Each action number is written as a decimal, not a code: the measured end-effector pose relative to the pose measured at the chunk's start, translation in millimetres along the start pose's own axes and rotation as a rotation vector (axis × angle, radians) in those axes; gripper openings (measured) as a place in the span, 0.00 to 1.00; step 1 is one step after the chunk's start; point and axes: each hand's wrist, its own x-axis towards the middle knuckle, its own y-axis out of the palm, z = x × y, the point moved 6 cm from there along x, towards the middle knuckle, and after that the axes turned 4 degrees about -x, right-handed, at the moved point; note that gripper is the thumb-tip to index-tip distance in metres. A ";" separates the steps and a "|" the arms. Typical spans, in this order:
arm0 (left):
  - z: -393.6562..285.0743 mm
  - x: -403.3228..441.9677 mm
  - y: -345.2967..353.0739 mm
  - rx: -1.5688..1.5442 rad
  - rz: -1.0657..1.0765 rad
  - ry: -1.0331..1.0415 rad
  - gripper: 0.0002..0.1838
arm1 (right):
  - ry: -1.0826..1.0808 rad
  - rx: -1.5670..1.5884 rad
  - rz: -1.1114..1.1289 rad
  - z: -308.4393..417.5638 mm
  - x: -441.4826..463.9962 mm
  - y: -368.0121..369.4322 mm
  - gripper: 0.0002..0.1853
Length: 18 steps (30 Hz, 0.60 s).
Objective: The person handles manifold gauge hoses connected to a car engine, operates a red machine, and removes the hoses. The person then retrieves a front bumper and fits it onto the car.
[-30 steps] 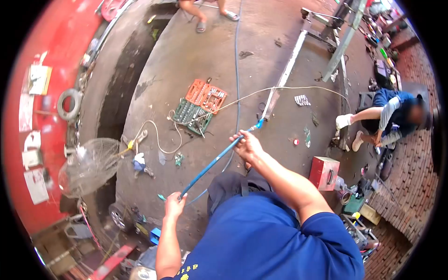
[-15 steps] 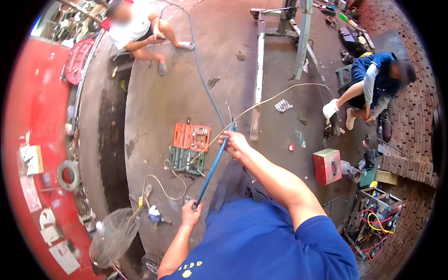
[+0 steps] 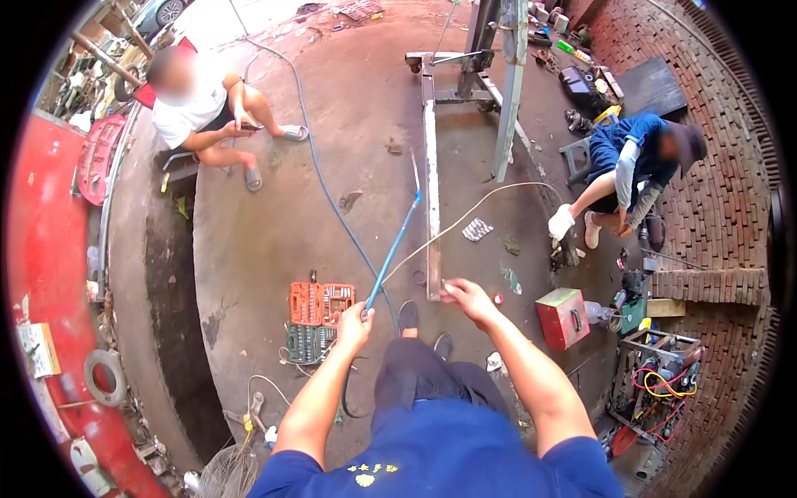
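Note:
My left hand point(image 3: 357, 325) is wrapped round the lower end of a long blue rod point(image 3: 400, 236). The rod slants up and away, ending in a thin pale tip above the floor. Off the rod, my right hand point(image 3: 467, 300) is out in front, its fingers curled in toward the thumb; whether anything small sits in them is hidden. It appears close to the near end of a metal stand's leg point(image 3: 432, 191). Left of the rod, an orange and green socket set case point(image 3: 305, 305) lies unfolded on the floor.
A grey-blue hose point(image 3: 314, 149) and a pale cable point(image 3: 477, 203) cross the floor. A long pit point(image 3: 170, 332) runs along the left. People sit at upper left point(image 3: 195, 116) and right point(image 3: 635, 166). A red metal box point(image 3: 564, 319) stands at right.
My right hand has let go of the blue rod and moved right. My left hand has raised the rod forward, its tip farther away. The view has tilted up.

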 end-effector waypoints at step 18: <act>144.8 13.1 25.2 0.284 0.227 -0.384 0.21 | 0.431 0.117 -0.743 -350.1 -316.6 -219.3 0.11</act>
